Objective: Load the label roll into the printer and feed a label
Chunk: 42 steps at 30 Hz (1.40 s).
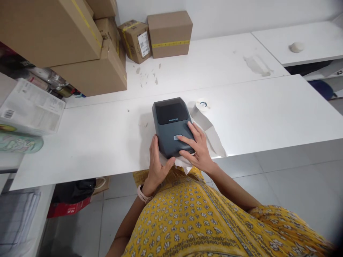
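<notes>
A dark grey label printer (174, 127) with a black window on top rests on the white table near its front edge. My left hand (157, 162) cups the printer's front left corner, with the fingers along its side and the thumb at its front. On the right side, my right hand (197, 146) grips the printer, its index fingertip on the light button (177, 137). Behind my right hand, a white label roll (201, 104) lies on the table, and a strip of paper (214, 140) trails beside the printer to the table's edge.
Cardboard boxes (91, 71) are stacked at the back left, with two smaller taped boxes (170, 34) by the wall. A white carton (32, 107) and a green can (23, 142) stand at the far left. A small whitish object (296, 47) lies far right.
</notes>
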Motion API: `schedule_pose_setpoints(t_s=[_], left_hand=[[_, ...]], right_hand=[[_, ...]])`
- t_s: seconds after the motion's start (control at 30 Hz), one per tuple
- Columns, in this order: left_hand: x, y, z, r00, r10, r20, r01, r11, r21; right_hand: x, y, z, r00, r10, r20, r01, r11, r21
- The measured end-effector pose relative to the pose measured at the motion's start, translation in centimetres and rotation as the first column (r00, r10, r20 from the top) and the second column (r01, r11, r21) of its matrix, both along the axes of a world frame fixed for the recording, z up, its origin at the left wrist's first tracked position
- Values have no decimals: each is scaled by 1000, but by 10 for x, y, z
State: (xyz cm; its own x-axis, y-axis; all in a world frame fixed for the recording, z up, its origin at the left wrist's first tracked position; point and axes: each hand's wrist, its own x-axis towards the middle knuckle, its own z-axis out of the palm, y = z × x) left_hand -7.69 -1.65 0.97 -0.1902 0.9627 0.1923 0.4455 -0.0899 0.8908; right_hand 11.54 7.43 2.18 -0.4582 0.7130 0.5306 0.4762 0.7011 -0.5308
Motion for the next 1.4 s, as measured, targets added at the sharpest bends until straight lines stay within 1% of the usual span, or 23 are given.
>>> schedule_pose_setpoints(t_s=[0.1,0.13,0.2,0.3,0.37,0.4,0.47,0.53,0.63,0.7,0.73,0.8,0.87,0.9,0.93,0.97,1.0,1.07,1.13,1.17,1.23,1.3,1.4], left_hand=[[0,-1,0,1000,-1,-21,1,1000,5],[-1,0,2,1000,-2,-17,2,1000,18],[-4,4,10,1000,-13,20,11,997,74],[-10,22,24,990,-45,130,17,977,212],[-16,41,31,981,-33,193,-23,959,281],[-19,51,33,978,-5,208,-57,955,291],[-25,71,31,973,81,215,-136,957,255],[-28,88,24,969,144,203,-178,971,161],[-29,102,7,971,170,166,-174,985,7],[-28,106,-2,976,173,136,-170,985,-32],[-28,107,-5,976,175,127,-172,984,-35],[-26,107,-7,974,187,128,-184,982,-32],[-24,107,-5,971,203,127,-201,979,-28],[-23,106,-4,970,212,119,-211,977,-24],[-22,106,-2,969,220,108,-219,975,-22],[-22,105,-1,969,227,98,-226,974,-21],[-21,105,0,968,233,92,-231,973,-24],[-20,104,0,966,240,93,-238,971,-36],[-20,104,-1,964,245,99,-242,969,-41],[-19,104,-1,964,246,102,-244,969,-40],[-20,104,-3,963,248,105,-245,969,-36],[-21,105,-5,965,241,101,-239,970,-30],[-28,104,-6,980,185,69,-185,983,-7]], right_hand=[[-2,-5,-2,972,-5,-236,-36,985,-169],[-3,-6,1,956,-17,-291,-43,979,-200],[-5,-4,11,932,-25,-362,-59,974,-219],[-7,15,39,921,7,-389,-80,981,-174],[-12,39,60,924,69,-377,-108,991,-83],[-16,54,71,923,111,-370,-129,991,-23],[-28,86,91,917,171,-361,-151,985,84],[-43,120,110,918,158,-364,-113,983,143],[-66,163,132,942,59,-329,-16,991,133],[-75,181,142,963,20,-270,11,994,113],[-77,185,145,969,-4,-247,36,991,125],[-76,182,144,970,-77,-231,125,971,202],[-72,167,132,973,-125,-196,176,946,271],[-68,158,123,981,-119,-154,159,947,281],[-65,149,111,993,-82,-84,102,958,268],[-61,141,98,1000,-13,15,9,973,231],[-58,135,85,988,75,133,-98,980,176],[-53,129,62,904,239,353,-273,961,49],[-51,128,46,800,340,495,-366,929,-46],[-52,128,40,773,358,524,-385,921,-61],[-54,129,33,744,388,544,-416,906,-78],[-57,129,30,714,423,558,-443,890,-108],[-55,128,37,699,474,535,-464,870,-166]])
